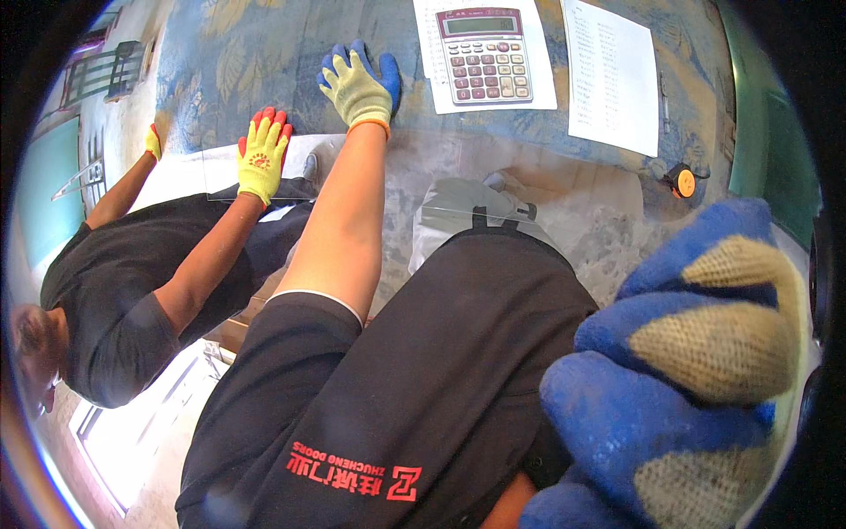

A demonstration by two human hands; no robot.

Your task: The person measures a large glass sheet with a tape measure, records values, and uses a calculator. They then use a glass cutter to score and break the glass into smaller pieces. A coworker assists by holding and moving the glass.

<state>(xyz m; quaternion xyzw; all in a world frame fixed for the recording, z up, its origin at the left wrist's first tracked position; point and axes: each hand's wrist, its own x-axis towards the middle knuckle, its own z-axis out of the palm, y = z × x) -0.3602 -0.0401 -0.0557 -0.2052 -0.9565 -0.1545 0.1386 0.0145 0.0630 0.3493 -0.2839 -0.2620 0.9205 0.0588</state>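
Observation:
My left hand [360, 89], in a cream knit glove with blue coated fingers, lies palm down with fingers spread near the front of a blue patterned tabletop [277, 46]. A clear sheet, apparently glass, extends over the table's near edge; its thin front edge [486, 216] crosses my trousers. My right hand [674, 364], gloved alike, is raised very close to the camera at the right. Its fingers are curled, and whether they hold anything is hidden. Right of my left hand, a calculator [489, 66] rests on a white paper sheet [545, 92].
At left, a co-worker in black has one yellow-and-red gloved hand [262, 162] flat near the table edge and another [153, 142] at its left side. A second written sheet [611, 79], a pen [665, 102] and an orange-and-black tape measure [684, 182] lie to the right.

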